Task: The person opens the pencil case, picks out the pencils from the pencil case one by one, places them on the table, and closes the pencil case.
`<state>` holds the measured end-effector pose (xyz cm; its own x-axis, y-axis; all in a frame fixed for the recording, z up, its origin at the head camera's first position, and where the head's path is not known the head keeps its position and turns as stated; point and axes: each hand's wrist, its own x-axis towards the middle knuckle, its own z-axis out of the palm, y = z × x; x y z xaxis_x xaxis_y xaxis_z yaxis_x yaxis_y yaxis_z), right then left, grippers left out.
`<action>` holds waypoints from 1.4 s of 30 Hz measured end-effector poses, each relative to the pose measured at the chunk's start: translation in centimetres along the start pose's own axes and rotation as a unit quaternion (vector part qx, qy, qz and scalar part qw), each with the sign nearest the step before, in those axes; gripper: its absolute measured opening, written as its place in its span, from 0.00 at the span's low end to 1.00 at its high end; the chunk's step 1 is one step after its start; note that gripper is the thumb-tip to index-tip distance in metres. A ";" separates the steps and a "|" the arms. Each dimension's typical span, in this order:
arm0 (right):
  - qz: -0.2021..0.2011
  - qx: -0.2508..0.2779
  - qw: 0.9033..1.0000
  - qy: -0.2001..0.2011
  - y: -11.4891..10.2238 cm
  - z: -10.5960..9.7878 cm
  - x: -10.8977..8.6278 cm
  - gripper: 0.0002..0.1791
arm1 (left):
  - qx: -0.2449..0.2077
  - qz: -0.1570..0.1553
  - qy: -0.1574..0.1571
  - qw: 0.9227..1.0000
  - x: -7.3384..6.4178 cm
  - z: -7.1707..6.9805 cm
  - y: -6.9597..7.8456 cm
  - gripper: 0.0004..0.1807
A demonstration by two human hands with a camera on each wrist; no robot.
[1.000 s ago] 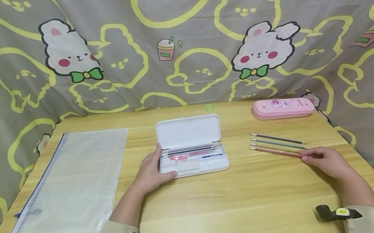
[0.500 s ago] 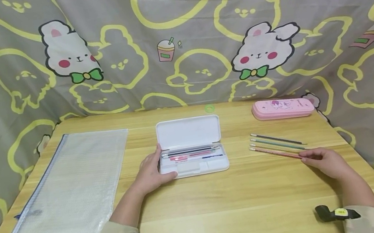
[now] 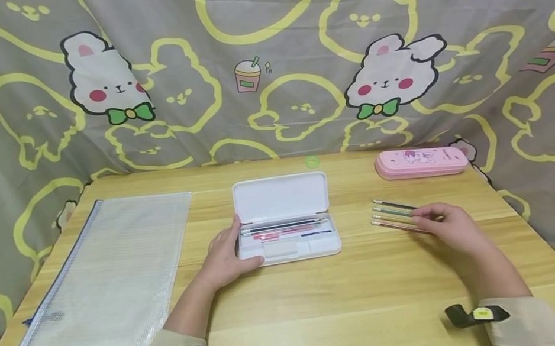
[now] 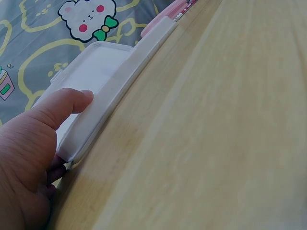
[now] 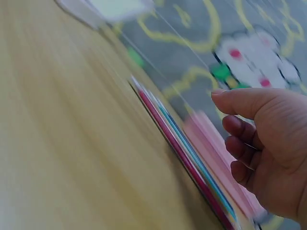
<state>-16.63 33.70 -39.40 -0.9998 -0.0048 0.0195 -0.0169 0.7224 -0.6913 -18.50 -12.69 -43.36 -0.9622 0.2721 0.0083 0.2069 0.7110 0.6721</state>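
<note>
A white pencil box [image 3: 321, 244] lies with its lid raised in the middle of the table, pencils, pens and a white eraser [image 3: 280, 249] inside. My left hand [image 3: 222, 260] grips its left end; the left wrist view has the thumb [image 4: 72, 101] bent over the front wall and the other fingers partly hidden. On the right, several pencils [image 3: 390, 214] lie side by side, black, green, yellowish and red. My right hand [image 3: 451, 228] hovers over their near ends. In the right wrist view its fingers are loosely bent, holding nothing, apart from the pencils [image 5: 180, 153].
A translucent mesh zip pouch [image 3: 104, 276] lies flat on the left. At the back right sits a closed pink pencil case [image 3: 418, 164]. A small green ring [image 3: 312, 162] lies near the table's back edge, before a patterned curtain [image 3: 285, 46].
My right hand has come off the red pencil's tip and shifted left and away from me, over the pencils. The left hand stays on the pencil box.
</note>
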 end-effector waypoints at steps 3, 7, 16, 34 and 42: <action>-0.035 0.016 0.999 -0.021 -2.0 2.1 1.4 0.16 | -0.001 0.001 0.001 1.000 0.0 0.0 -0.1 0.62; -0.075 0.020 0.996 -0.053 -4.7 4.9 2.8 0.13 | -0.003 0.002 0.001 1.000 -0.1 0.0 -0.1 0.62; -0.105 0.020 0.989 -0.104 -9.7 10.0 4.7 0.10 | -0.009 -0.001 -0.004 1.000 -0.1 -0.1 0.0 0.62; -0.126 -0.056 0.984 -0.115 -12.0 13.6 6.2 0.09 | -0.011 0.003 -0.003 1.000 -0.1 -0.1 -0.1 0.62; -0.172 -0.107 0.971 -0.124 -12.2 13.9 6.3 0.10 | -0.005 0.005 -0.004 1.000 -0.1 -0.1 -0.1 0.62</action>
<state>-22.87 15.24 -40.91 -0.9079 -0.4181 0.0288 -0.3735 0.7761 -0.5081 -18.48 -12.88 -43.34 -0.9587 0.2842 0.0089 0.2142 0.7015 0.6798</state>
